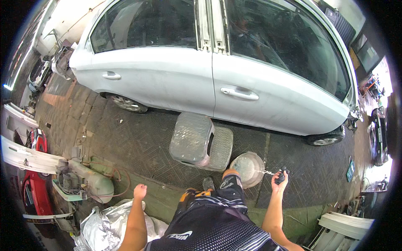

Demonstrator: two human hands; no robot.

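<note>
My right hand [278,180] is closed around a small dark, wet-looking lump [281,175], a sponge or a bunched cloth; I cannot tell which. A thin splash of water [268,172] runs from it toward the round, pale basin [258,158] on the floor just left of that hand. My left hand [140,191] is held up apart from everything, fingers curled in with nothing visible in them. Ahead of me stands a pale car [167,79], its doors dull and smudged. Between it and my legs sits a grey step stool [190,131], beside the basin.
Dark textured matting [289,167] covers the floor by the car. At my left are a green compressor tank [94,182], a reddish hose [125,184] and crumpled silvery sheeting [98,230]. White panels [347,226] lie at the lower right; a red car [35,194] stands far left.
</note>
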